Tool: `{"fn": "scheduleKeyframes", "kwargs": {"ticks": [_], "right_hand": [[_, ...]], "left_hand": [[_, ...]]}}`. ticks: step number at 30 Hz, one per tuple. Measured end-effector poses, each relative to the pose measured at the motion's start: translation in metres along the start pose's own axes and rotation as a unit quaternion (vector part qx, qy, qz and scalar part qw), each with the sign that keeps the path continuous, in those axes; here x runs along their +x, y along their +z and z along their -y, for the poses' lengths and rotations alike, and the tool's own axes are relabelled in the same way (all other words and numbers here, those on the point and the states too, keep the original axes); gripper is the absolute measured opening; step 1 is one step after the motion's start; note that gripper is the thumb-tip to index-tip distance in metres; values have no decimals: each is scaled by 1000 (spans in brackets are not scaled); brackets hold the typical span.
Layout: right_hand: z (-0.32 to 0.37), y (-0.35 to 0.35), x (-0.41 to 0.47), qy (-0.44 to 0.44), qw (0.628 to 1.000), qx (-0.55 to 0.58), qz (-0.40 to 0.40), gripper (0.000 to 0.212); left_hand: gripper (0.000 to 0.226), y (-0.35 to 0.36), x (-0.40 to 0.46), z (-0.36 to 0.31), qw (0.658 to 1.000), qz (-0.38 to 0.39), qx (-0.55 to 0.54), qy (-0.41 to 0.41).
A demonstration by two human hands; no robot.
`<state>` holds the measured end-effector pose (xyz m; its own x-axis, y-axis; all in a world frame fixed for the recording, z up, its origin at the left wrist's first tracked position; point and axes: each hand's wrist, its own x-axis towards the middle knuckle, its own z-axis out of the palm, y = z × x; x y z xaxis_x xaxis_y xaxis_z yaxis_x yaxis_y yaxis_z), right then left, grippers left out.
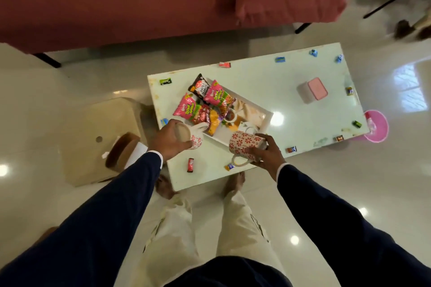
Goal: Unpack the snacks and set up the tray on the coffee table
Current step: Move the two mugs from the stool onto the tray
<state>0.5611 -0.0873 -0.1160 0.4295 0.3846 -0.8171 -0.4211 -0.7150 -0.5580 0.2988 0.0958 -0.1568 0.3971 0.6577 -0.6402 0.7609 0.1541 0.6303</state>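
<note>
Two mugs in our hands, one each, at the near edge of the worktop (268, 91).
From the head view: our left hand (166, 138) grips the upright left mug (194, 136) by its rim, and our right hand (267, 151) wraps the tilted right mug (245, 147). Both sit at the white tray's (265, 121) near edge. We count four or more snack packets (211, 106) piled on the tray, about a dozen small candies (190, 165) scattered around, and one pink box (313, 89) well apart.

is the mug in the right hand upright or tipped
Tipped: the red-flowered white mug in the right hand lies on its side, handle toward the person.
</note>
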Motion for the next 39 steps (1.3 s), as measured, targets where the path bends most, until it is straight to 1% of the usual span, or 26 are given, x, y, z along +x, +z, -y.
{"fn": "scheduleKeyframes", "kwargs": {"ticks": [2,4,6,7,9,10,12,14,16,18,20,22,25,27,29,32,34,37,39], "right_hand": [[4,-20,28,4,1000,-16,5,63],[13,-35,62,-7,997,-71,9,65],[27,-47,102,-52,980,-192,19,71],[35,-51,122,-85,961,-262,29,75],[50,-50,155,-152,907,-390,52,81],[57,-48,170,-185,872,-449,63,84],[69,-39,198,-255,788,-553,87,88],[77,-27,217,-305,708,-626,117,91],[81,-13,232,-340,637,-678,139,90],[81,-1,243,-372,586,-704,153,87],[80,8,249,-391,555,-717,158,85],[80,14,256,-400,531,-729,160,87],[75,16,262,-412,508,-739,161,87],[71,13,265,-425,505,-734,162,86],[68,9,266,-427,518,-723,165,85],[66,5,265,-419,548,-704,171,88],[66,4,263,-408,563,-695,182,91],[70,3,253,-391,583,-687,188,92],[73,5,241,-397,587,-685,169,87]], "left_hand": [[69,26,9,-14,1000,-5,21,-6],[75,52,18,-25,999,-10,38,-14],[83,83,29,-35,998,-15,55,-26],[84,98,35,-39,998,-22,58,-29],[82,123,45,-46,997,-33,63,-32],[81,135,50,-48,997,-36,66,-36],[81,158,65,-51,995,-39,77,-41],[81,175,76,-53,994,-39,99,-36],[82,188,86,-53,990,-43,131,-22],[84,198,94,-52,986,-47,159,-10],[86,205,100,-52,984,-41,176,-5],[89,209,107,-55,981,-31,189,-3],[89,215,118,-62,977,-30,209,4],[91,218,126,-66,973,-27,228,7],[90,221,132,-67,970,-25,243,9],[93,220,137,-65,970,-31,242,-4],[97,219,135,-63,975,-36,218,-14],[106,212,123,-59,983,-35,179,2],[101,204,111,-54,987,-49,153,26]]}}
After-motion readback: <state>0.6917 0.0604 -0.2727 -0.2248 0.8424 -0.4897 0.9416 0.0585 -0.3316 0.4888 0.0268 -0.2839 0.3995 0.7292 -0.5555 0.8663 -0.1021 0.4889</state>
